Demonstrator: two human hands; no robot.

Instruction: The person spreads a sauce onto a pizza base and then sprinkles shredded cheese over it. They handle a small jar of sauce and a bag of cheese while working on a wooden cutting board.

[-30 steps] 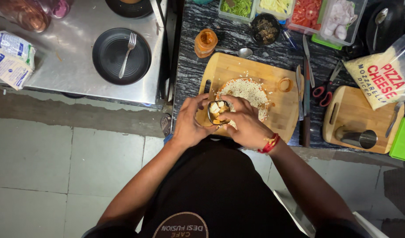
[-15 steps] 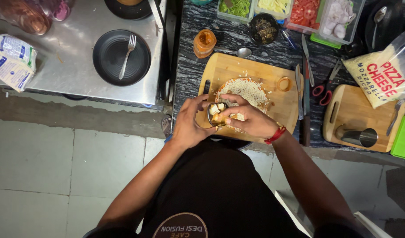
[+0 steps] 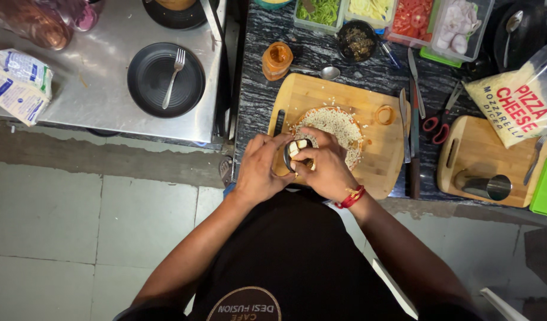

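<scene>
Where dark marbled stone counter (image 3: pixel 321 59) meets steel worktop (image 3: pixel 95 116), a rectangular wooden chopping board (image 3: pixel 368 160) lies. Left hand (image 3: pixel 258 169) grips a small round dark bowl (image 3: pixel 297 156) of pale cubes. Right hand (image 3: pixel 327 166) pinches into it.

Head camera, straight down, near counter (image 3: pixel 321 53)

We see both hands, left hand (image 3: pixel 258 169) and right hand (image 3: pixel 327 166), cupping a small bowl (image 3: pixel 297 153) of pale cubes beside the topped flatbread (image 3: pixel 333 128) on the cutting board (image 3: pixel 345 98).

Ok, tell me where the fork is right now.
In the head view the fork lies across the black plate on the steel counter, upper left, well left of the wooden cutting board and both hands.
</scene>
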